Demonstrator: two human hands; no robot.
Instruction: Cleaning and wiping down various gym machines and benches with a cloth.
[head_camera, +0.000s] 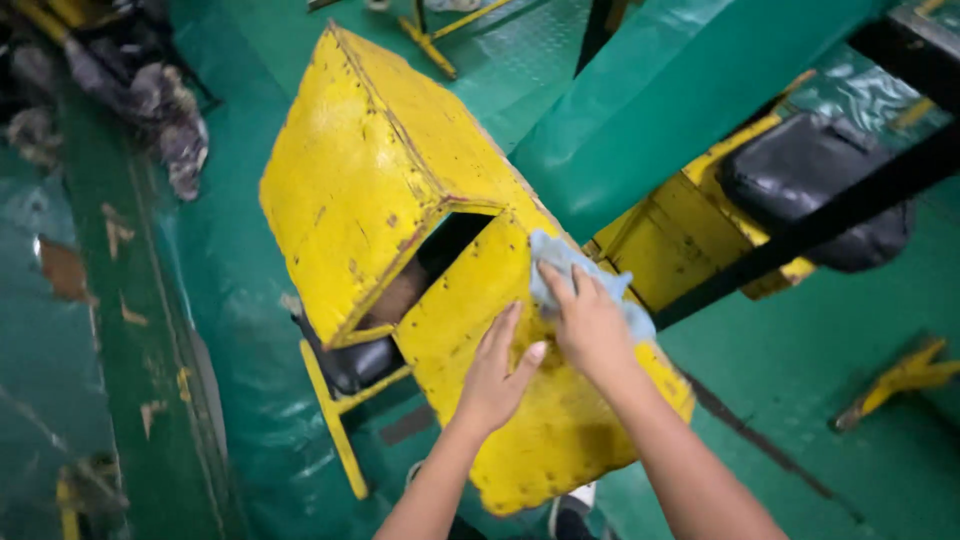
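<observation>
Both hands are on this big yellow metal cover (400, 190), a chipped, rusty-edged housing with a square cutout in it. It sits tilted over a yellow frame on the green floor (240, 300). The right hand (590, 325) is pressing a light blue cloth (565, 262) flat against the cover's lower panel, just right of the cutout — fingers spread over the rag, more pushing down than gripping. The left hand (495, 375) lies open, palm down on the same panel, right beside the other hand, holding nothing. Under the cover there's a black padded seat (350, 362) peeking out, and another black pad (810, 180) sits off to the right behind a dark bar.
</observation>
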